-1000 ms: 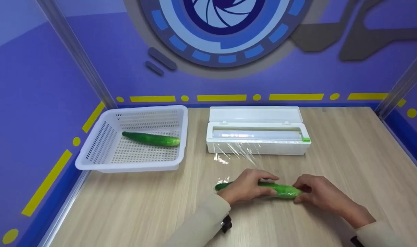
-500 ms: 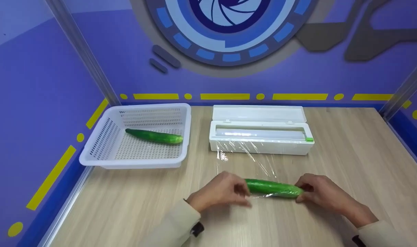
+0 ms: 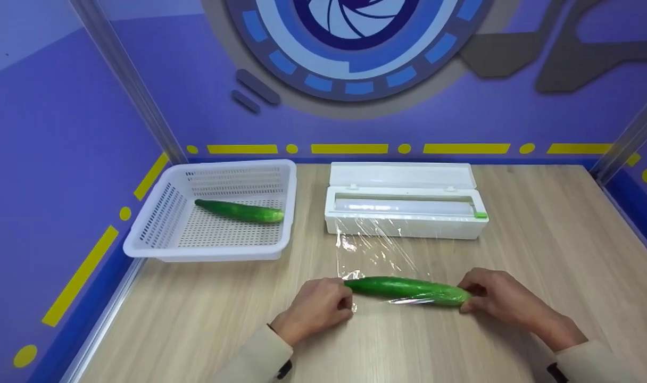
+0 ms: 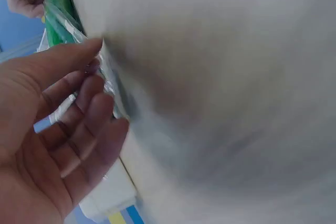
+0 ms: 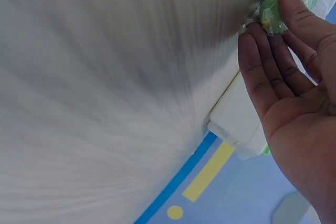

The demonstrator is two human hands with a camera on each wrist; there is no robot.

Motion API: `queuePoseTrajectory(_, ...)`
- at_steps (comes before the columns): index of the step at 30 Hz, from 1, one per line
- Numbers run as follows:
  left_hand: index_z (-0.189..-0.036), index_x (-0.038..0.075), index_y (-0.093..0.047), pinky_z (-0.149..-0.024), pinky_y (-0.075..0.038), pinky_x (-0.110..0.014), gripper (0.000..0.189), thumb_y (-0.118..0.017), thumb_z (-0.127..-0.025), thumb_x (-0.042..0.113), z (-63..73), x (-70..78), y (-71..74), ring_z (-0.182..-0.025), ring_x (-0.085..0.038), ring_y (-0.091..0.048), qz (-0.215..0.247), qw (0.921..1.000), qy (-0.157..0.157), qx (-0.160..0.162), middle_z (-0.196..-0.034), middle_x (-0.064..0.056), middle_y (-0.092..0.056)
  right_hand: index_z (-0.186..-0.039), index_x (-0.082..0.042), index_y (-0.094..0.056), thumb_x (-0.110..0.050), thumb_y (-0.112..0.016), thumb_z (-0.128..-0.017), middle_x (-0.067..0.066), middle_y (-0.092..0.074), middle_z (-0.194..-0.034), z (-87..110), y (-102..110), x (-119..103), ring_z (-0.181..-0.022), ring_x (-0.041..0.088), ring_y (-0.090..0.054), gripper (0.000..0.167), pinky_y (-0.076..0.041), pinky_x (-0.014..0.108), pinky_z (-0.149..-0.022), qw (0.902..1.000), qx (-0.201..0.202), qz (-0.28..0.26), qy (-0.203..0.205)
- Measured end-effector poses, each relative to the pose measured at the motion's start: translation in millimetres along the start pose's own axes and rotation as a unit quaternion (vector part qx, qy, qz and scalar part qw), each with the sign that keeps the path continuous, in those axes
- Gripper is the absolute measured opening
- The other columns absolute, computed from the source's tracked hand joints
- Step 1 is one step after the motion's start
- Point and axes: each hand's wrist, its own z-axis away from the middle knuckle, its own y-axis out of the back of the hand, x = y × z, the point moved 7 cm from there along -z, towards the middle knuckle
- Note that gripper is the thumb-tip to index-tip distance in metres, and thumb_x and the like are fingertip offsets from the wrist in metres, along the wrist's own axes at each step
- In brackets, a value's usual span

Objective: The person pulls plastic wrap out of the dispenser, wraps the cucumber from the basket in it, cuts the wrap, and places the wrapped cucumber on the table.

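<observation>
Head view shows me the cucumber [image 3: 403, 289] on the surface [image 3: 547, 239], clear film [image 3: 374, 255] running to it from the white box [image 3: 464, 230]. The right hand [image 3: 504, 300] pinches its pale end; the left hand [image 3: 317, 309] curls at the dark end, its grip unclear to me.

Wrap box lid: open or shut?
Open: the lid is tipped back behind the box, and the film roll shows inside.

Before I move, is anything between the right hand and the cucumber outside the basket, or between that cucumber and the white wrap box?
Only clear film: it covers the pale end of the cucumber at the right hand and spans the space to the box. No other object shows between.
</observation>
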Motion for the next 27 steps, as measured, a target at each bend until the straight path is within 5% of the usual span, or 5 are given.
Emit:
queuePoseTrajectory(11, -0.084, 0.013, -0.068, -0.064, -0.049, -0.015, 0.016, -0.080, -0.084, 0.002, 9.3, -7.0, 21.3, -0.071, -0.002, -0.063, 0.069, 0.9850, -0.025, 0.157, -0.080, 0.005, -0.071, -0.102, -0.020, -0.075, -0.027, -0.090, -0.086, -0.014, -0.065, -0.096, 1.6, -0.6, -1.8, -0.084, 0.003, -0.056, 0.023, -0.050, 0.027, -0.072, 0.9999, 0.005, 0.000, 0.016)
queuePoseTrajectory(21, -0.099, 0.013, -0.080, -0.071, -0.054, -0.022, 0.015, -0.082, -0.089, 0.002, 2.8, -16.5, 27.6, -0.083, -0.007, -0.066, 0.098, 0.9732, -0.009, 0.208, -0.090, 0.006, -0.073, -0.100, -0.022, -0.075, -0.026, -0.090, -0.085, -0.015, -0.066, -0.094, 2.7, 0.7, -3.6, -0.082, 0.003, -0.057, 0.022, -0.050, 0.027, -0.070, 0.9987, 0.024, -0.009, 0.043)
queuePoseTrajectory(27, -0.094, 0.015, -0.081, -0.077, -0.056, -0.030, 0.006, -0.081, -0.095, 0.009, -4.0, -25.1, 25.7, -0.091, -0.012, -0.067, 0.109, 0.9750, 0.014, 0.193, -0.093, 0.007, -0.073, -0.100, -0.022, -0.075, -0.025, -0.091, -0.085, -0.015, -0.066, -0.095, 3.4, 1.5, -4.0, -0.083, 0.003, -0.057, 0.022, -0.051, 0.027, -0.070, 0.9980, 0.027, -0.005, 0.057)
